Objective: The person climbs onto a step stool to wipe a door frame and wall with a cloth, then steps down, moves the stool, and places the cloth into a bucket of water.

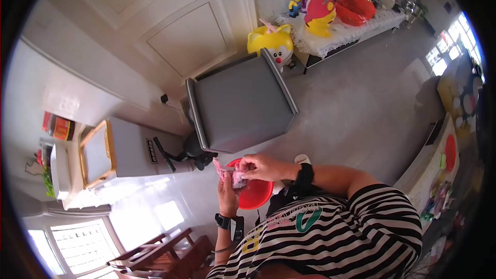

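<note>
In front of my body, both hands hold a small pink-and-white item [239, 177] that looks like soft cloth or thin wrapping; its exact kind is too small to make out. My left hand [227, 196] grips it from below, with one pink end sticking up past the fingers. On the other side, my right hand [262, 168] pinches it with thumb and fingers. Directly beneath the hands is a red basin [257, 195], partly hidden by them.
Beyond the hands stands a grey box-shaped cabinet [243, 103]. A yellow cartoon-faced figure [270, 40] is behind it, near a lace-covered bench [330, 44] with several toy figures. Dark wooden furniture [165, 258] is at lower left, a cluttered table [442, 175] at right.
</note>
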A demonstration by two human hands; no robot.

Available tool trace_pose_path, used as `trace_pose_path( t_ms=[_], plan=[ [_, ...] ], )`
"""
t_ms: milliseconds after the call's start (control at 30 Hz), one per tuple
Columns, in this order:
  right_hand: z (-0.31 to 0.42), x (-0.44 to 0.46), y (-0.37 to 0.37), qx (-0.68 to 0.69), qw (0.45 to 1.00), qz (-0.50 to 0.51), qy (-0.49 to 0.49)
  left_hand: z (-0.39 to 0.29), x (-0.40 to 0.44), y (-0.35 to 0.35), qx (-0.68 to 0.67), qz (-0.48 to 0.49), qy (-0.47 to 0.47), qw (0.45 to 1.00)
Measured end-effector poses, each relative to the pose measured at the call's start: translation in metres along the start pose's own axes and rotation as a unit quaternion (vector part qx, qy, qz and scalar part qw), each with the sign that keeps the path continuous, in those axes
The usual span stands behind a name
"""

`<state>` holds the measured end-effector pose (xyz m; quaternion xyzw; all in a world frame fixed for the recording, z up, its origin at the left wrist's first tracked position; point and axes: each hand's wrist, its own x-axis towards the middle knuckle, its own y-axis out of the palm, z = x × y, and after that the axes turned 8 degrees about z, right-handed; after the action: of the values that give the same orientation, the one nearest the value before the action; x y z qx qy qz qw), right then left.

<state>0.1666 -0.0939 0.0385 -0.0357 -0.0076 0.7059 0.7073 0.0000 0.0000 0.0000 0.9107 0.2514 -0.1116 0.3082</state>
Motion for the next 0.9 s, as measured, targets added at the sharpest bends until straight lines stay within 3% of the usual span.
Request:
trace_pose_path(
  t_ms=[67, 100, 167, 233, 267, 333, 500, 600, 667, 733, 800, 833, 900],
  plan=[
    [0.006, 0.003, -0.016, -0.025, 0.999, -0.044, -0.001, -0.020, 0.013, -0.002, -0.058, -0.045, 0.061, 0.995],
    [0.019, -0.038, -0.008, 0.012, 0.999, -0.048, 0.005, -0.023, -0.020, 0.029, -0.043, -0.064, 0.033, 0.997],
    [0.013, -0.049, -0.042, 0.088, 0.988, -0.119, 0.034, -0.029, 0.007, 0.045, -0.073, -0.060, 0.100, 0.991],
    [0.013, -0.062, -0.081, 0.044, 0.992, -0.111, 0.029, -0.032, 0.033, 0.067, -0.051, -0.099, 0.132, 0.985],
    [0.013, -0.067, -0.089, 0.028, 0.993, -0.110, 0.034, -0.030, 0.037, 0.062, 0.023, -0.116, 0.134, 0.984],
    [0.009, -0.074, -0.101, -0.004, 0.998, -0.057, 0.035, -0.031, 0.037, 0.069, 0.111, -0.158, 0.149, 0.970],
    [-0.005, -0.090, -0.149, -0.031, 0.993, 0.107, 0.027, -0.041, 0.053, 0.128, 0.062, -0.249, 0.210, 0.943],
    [-0.017, -0.093, -0.187, -0.005, 0.996, 0.089, -0.001, -0.032, 0.065, 0.174, 0.278, -0.305, 0.233, 0.881],
    [-0.007, -0.091, -0.212, 0.035, 0.995, 0.096, 0.006, -0.025, 0.080, 0.188, 0.175, -0.302, 0.117, 0.930],
    [0.004, -0.083, -0.227, 0.067, 0.988, 0.137, 0.009, -0.018, 0.099, 0.221, 0.187, -0.287, 0.123, 0.931],
    [0.008, -0.077, -0.232, 0.069, 0.988, 0.117, -0.072, -0.021, 0.114, 0.251, 0.098, -0.203, 0.101, 0.969],
    [0.005, -0.076, -0.232, 0.075, 0.984, 0.148, -0.068, -0.014, 0.114, 0.247, 0.233, -0.189, 0.083, 0.950],
    [-0.004, -0.074, -0.240, 0.154, 0.982, 0.083, 0.065, -0.025, 0.121, 0.269, 0.227, -0.159, 0.077, 0.958]
  ],
)
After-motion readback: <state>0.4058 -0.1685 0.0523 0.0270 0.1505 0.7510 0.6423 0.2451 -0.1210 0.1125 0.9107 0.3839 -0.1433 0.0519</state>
